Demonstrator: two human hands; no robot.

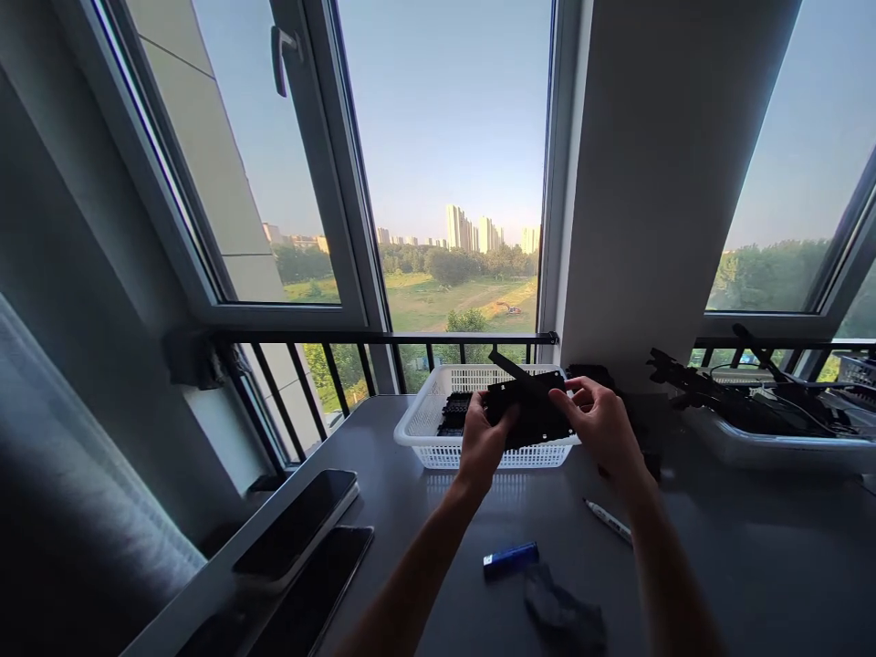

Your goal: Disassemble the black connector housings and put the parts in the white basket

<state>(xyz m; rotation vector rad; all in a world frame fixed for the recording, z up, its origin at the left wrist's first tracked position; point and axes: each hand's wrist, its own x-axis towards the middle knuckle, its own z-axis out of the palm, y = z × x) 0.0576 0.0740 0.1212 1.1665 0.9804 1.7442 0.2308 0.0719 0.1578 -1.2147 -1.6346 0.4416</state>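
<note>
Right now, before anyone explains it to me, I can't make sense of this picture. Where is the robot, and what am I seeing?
There is no robot here: a person works with two bare hands. The single picture comes from a camera worn on their head, looking forward and down.

The left hand and right hand hold a flat black panel between them, above a white plastic basket containing black parts.

On the grey table, nearer the camera, are a white pen, a small blue object too unclear to name, and something dark and crumpled. Dark, phone-like slabs lie at the left; a pale tray heaped with black pieces stands at the right.
</note>
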